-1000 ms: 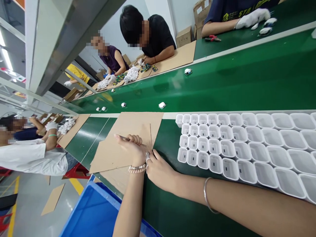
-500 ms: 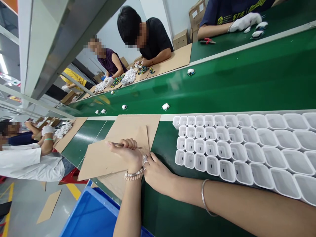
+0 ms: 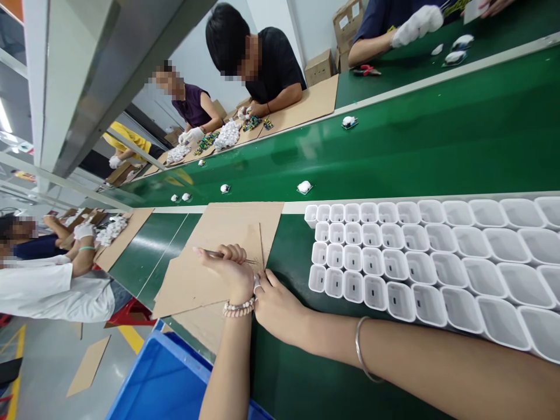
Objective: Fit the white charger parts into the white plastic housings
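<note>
My left hand (image 3: 227,274), with a beaded bracelet at the wrist, is closed around a thin metal tool like tweezers (image 3: 214,254). The tool's pointed end sticks out toward the right, just over the stacked cardboard sheets (image 3: 188,280). Close beside it, my right hand (image 3: 277,306) has its fingers bent together at the right edge of the top sheet. A ring-like band shows on one finger. What those fingertips pinch, if anything, is hidden. Small dark marks or bits lie on the cardboard near the tool's tip.
Rows of white plastic cups (image 3: 396,262) stand on the right, many with a small dark piece inside. Beyond runs a green conveyor belt (image 3: 394,151) carrying small white-topped parts (image 3: 305,186). A blue bin (image 3: 161,373) is below left. Co-workers sit across and to the left.
The top cardboard sheet's left corner has shifted right, and my left hand slightly right with it. White-topped parts on the belt have moved right. A co-worker's gloved hand at top right has lifted.
</note>
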Demonstrator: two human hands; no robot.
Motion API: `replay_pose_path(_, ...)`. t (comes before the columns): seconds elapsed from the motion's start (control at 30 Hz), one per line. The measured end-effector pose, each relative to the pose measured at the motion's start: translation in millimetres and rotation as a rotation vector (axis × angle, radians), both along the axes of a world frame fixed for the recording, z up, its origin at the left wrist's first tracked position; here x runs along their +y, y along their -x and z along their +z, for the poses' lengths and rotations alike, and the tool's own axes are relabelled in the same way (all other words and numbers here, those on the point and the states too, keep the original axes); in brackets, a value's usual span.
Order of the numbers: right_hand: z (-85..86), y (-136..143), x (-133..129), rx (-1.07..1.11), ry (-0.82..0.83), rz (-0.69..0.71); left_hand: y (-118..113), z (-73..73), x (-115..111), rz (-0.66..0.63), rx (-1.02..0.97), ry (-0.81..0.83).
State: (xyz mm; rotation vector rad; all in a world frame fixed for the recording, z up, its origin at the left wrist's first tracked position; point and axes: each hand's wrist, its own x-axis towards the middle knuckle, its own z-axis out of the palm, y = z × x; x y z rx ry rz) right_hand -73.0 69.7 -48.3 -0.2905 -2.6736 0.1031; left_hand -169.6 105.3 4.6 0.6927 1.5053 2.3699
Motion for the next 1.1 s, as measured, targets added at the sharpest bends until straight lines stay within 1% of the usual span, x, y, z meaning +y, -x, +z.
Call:
replay_pose_path(0.2, 2.0, -0.8, 1.2, -0.006, 0.006, 0.011, -2.1, 0.3, 0.4, 0.009, 0.001, 0.015)
replay_pose_path(0.5, 3.3, -2.2, 1.4, -0.022, 0.018, 0.009, -3.7, -0.1, 2.1, 0.060, 0.020, 0.019)
replay_pose_path(0.67, 5.5, -5.1, 2.6, -0.045, 0.048, 0.020, -2.9, -2.3, 6.5, 0.087, -0.001, 0.057)
replay_pose_path(0.8, 5.8, -6.6, 2.2, -0.057, 0.066, 0.023, -1.4, -1.7, 7.6, 0.082, -0.023, 0.079)
replay_pose_path(0.97, 8.1, -7.7, 2.1, -0.084, 0.063, 0.025, 0.5, 1.7, 2.1, 0.069, -0.054, 0.056)
replay_pose_path(1.1, 9.4, -9.1, 2.6, -0.122, 0.072, 0.022, -4.1, -6.1, 0.4, 0.036, -0.044, 0.045)
